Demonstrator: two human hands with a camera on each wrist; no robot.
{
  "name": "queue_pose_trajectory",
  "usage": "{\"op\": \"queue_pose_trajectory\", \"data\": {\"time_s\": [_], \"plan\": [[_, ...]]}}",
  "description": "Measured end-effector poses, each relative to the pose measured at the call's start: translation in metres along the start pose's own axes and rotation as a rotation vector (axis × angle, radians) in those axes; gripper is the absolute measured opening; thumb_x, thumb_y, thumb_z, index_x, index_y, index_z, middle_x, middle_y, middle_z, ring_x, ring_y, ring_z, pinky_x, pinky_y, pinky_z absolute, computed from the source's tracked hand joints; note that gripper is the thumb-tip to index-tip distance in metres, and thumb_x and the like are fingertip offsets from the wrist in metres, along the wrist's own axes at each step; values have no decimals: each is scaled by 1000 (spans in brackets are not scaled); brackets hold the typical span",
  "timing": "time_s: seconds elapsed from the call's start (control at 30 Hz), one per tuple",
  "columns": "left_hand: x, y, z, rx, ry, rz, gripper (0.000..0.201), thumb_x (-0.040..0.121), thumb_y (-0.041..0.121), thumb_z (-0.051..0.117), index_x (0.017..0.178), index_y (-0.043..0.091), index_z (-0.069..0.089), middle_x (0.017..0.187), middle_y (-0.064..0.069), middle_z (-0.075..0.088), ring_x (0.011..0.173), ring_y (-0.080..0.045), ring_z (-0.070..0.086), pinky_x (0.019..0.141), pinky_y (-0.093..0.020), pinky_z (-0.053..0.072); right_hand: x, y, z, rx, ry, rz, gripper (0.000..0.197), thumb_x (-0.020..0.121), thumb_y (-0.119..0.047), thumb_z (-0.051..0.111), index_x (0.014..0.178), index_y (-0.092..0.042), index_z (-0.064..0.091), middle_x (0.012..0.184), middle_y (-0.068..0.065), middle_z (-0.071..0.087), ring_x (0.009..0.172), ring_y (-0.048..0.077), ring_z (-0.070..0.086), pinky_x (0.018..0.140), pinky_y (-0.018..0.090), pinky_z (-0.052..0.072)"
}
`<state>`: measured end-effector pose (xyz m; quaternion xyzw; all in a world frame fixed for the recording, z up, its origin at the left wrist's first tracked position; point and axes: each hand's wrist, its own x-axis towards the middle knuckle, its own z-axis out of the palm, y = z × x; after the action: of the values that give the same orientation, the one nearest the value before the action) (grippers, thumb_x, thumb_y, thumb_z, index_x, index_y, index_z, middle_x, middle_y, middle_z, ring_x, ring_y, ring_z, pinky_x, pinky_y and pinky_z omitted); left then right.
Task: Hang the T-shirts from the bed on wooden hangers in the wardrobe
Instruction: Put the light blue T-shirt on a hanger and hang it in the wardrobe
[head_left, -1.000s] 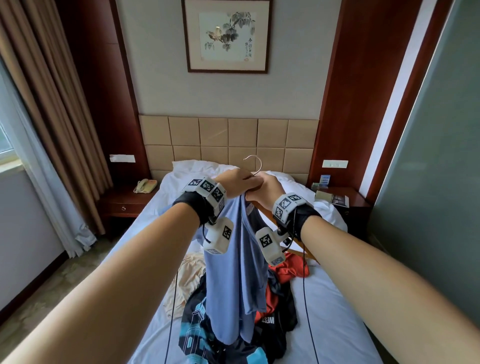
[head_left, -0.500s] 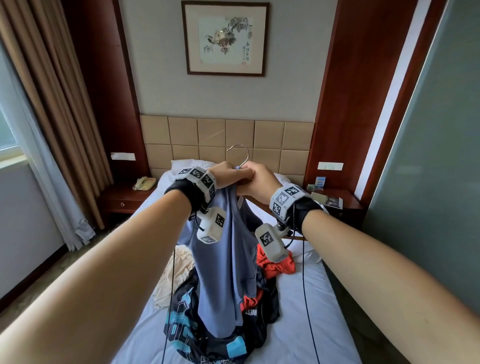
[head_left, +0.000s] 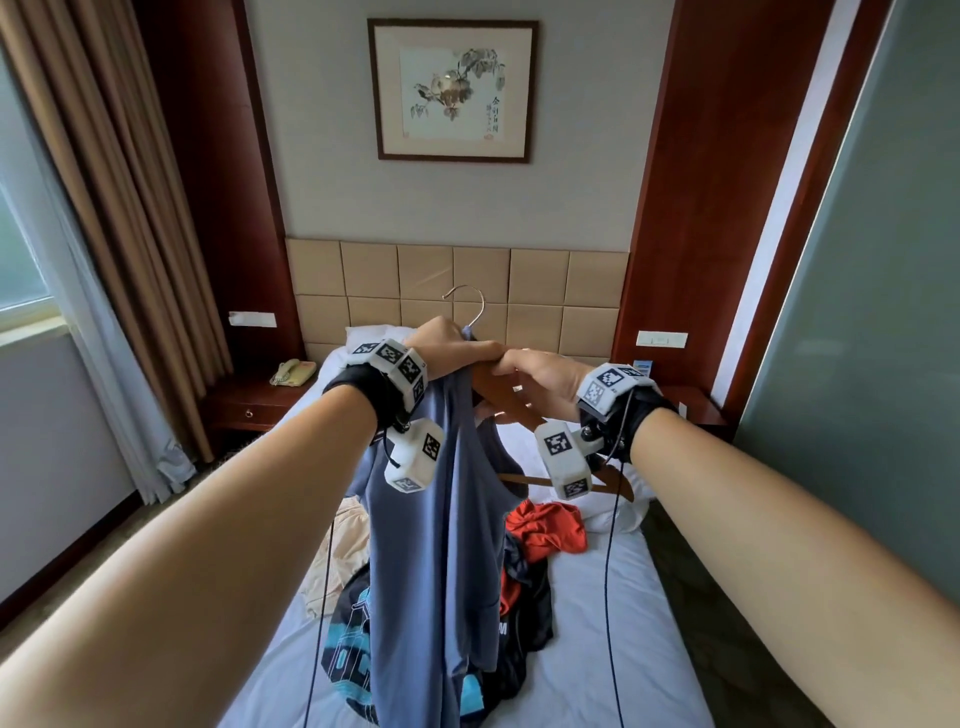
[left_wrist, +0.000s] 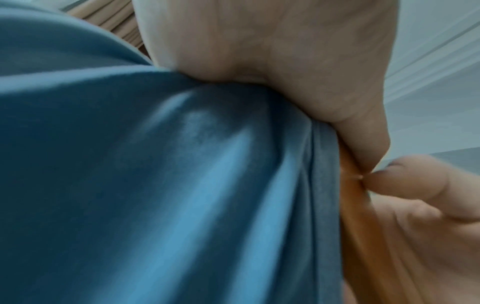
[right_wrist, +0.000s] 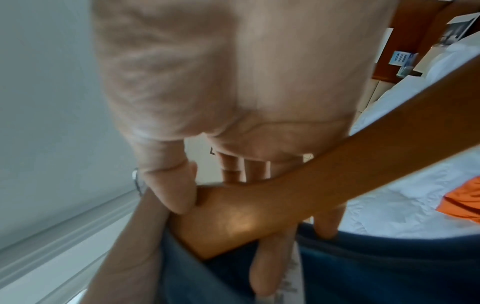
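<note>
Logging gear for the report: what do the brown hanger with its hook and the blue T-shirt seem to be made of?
Brown hanger: looks like smooth varnished wood, with a warm sheen. Its hook: thin silvery wire, likely metal. Blue T-shirt: soft matte knit, perhaps cotton; it drapes in limp folds.

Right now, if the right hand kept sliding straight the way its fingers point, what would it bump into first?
Probably the left hand. The right hand grips the wooden hanger, fingers pointing leftward along it toward the blue T-shirt; the two hands look nearly touching, though depth is unclear.
</note>
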<state>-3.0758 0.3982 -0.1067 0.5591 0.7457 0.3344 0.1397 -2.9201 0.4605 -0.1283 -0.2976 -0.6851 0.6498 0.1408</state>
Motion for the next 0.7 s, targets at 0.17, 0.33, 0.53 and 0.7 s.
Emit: {"op": "queue_pose_trajectory", "data": {"time_s": [0.17, 0.33, 0.53, 0.7], "plan": [[-1, 6, -1, 41, 22, 43, 41, 72, 45, 71, 69, 4, 71, 57, 0, 55, 56, -17, 50, 52, -26, 36, -4, -1, -5, -33, -31, 97, 37, 99, -25, 30, 111, -5, 58, 102, 21, 73, 97, 36, 71, 105, 47, 46], [-4, 12, 0, 143, 10, 61, 46, 71, 58, 76, 54, 18, 60, 57, 3, 53, 56, -16, 49, 53, -24, 36, 9, 7, -8, -192, 154, -62, 19, 89, -9, 50, 101, -5, 64, 81, 13, 67, 76, 28, 67, 80, 39, 59], [-11, 17, -5, 297, 157, 38, 45, 70, 58, 72, 71, 13, 67, 66, -1, 61, 59, -19, 53, 51, -25, 38, 16, 14, -26, -784, 395, -34, 20, 66, -41, 64, 64, -21, 66, 58, -10, 64, 64, 10, 64, 71, 26, 56], [-10, 20, -9, 322, 277, 21, 42, 66, 62, 66, 70, 20, 66, 70, 2, 62, 69, -20, 60, 60, -27, 47, 45, 39, -59, -845, 505, -46, 50, 62, -79, 43, 83, -40, 66, 71, -9, 70, 75, 20, 70, 79, 38, 57]]}}
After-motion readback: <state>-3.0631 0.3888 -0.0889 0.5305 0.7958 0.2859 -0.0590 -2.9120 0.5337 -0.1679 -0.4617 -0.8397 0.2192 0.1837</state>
